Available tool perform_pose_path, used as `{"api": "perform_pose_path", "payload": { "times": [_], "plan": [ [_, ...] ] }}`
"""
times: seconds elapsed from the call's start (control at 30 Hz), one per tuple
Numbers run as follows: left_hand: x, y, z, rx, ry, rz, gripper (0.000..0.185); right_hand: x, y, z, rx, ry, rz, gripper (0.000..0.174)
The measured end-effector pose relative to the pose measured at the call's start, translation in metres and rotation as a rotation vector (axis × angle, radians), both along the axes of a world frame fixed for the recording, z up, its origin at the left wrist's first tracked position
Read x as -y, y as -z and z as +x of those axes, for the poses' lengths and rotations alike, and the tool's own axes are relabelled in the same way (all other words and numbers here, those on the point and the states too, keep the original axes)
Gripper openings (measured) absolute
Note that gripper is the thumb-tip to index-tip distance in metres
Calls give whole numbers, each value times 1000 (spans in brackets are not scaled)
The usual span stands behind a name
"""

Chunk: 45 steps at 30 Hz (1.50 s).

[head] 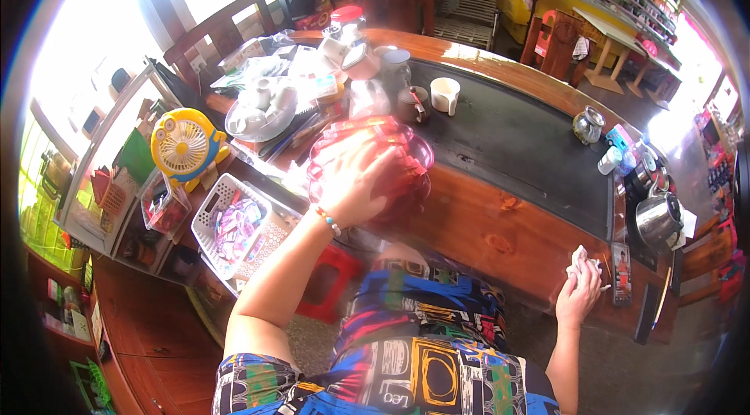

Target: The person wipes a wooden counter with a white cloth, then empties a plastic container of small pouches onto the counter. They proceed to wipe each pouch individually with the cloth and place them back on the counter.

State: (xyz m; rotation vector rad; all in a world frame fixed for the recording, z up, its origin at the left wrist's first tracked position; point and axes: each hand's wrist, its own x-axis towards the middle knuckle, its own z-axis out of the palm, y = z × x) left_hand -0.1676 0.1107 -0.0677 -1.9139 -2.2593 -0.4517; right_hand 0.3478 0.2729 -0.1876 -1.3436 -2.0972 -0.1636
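My left hand (354, 181), with a beaded bracelet at its wrist, is spread over a translucent red plastic dish (422, 151) with a scalloped rim. Glare and blur hide whether its fingers grip the dish or something on it. Over at the right, my right hand (577, 292) holds a crumpled white tissue or cloth (582, 263) against the wooden tabletop (498, 227). Just beside it lies a phone (621, 273) with its screen lit.
A black tray panel (515, 140) fills the table's middle, with a white cup (445, 94) and a dark teapot (413, 103) on it. A perforated basket (234, 222) of purple packets and a yellow fan (186, 145) stand left. At right is a steel kettle (657, 219).
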Motion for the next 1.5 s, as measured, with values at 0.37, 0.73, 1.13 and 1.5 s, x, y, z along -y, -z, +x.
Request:
{"api": "perform_pose_path", "payload": {
  "times": [0.37,0.73,1.13,1.5],
  "plan": [
    [-9,8,-3,31,-90,76,67,1,1,-1,0,8,6,41],
    [-67,-15,-53,130,-336,-185,114,-1,2,-1,-9,22,20,39],
    [-81,-15,-49,324,-351,-312,97,2,-3,-3,-1,24,10,39],
    [-79,-7,-25,193,-352,-60,58,-1,1,1,4,12,36,38]
  ]
}}
